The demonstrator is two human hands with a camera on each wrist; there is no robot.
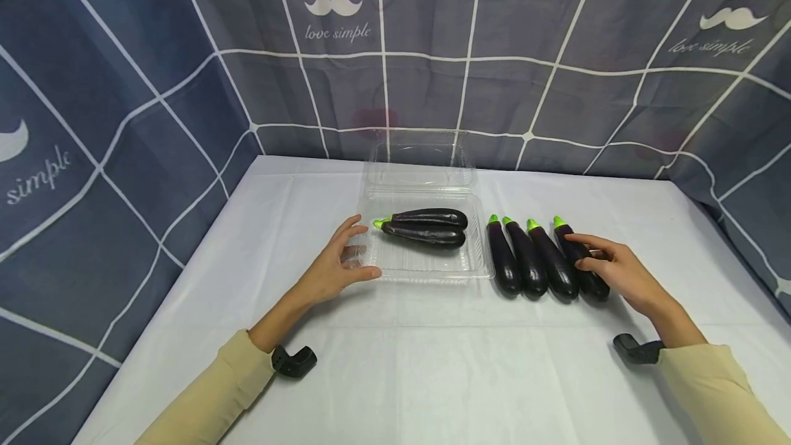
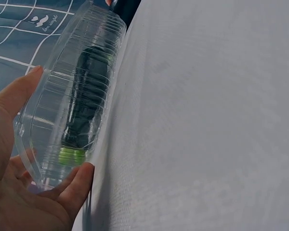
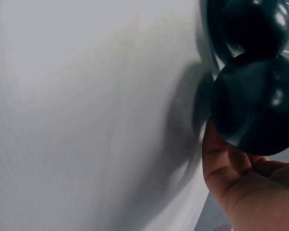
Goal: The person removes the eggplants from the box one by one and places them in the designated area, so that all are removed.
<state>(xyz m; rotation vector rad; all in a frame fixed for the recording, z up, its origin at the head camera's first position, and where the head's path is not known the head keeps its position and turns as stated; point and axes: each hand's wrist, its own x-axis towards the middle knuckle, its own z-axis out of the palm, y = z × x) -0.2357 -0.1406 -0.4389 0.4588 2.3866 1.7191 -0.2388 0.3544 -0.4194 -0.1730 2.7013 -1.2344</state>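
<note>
My left hand [image 1: 336,266] holds the left end of a clear plastic clamshell box [image 1: 426,268], thumb at its front corner and fingers along its side. Two dark eggplants [image 1: 426,233] with green stems lie side by side in the box, stems to the left. In the left wrist view, fingertips [image 2: 82,185] sit low against the ribbed wall. To the right of the box, my right hand [image 1: 624,277] grips the rightmost eggplant [image 1: 577,253] of a row, thumb and fingers at its right side. The right wrist view shows its rounded end [image 3: 260,106] close above the fingers.
Several more eggplants [image 1: 531,259] lie parallel between the box and my right hand, stems away from me. The box's transparent lid [image 1: 420,174] stands open at the back. A white cloth [image 1: 432,362] covers the table; a grey checked curtain [image 1: 426,95] hangs behind.
</note>
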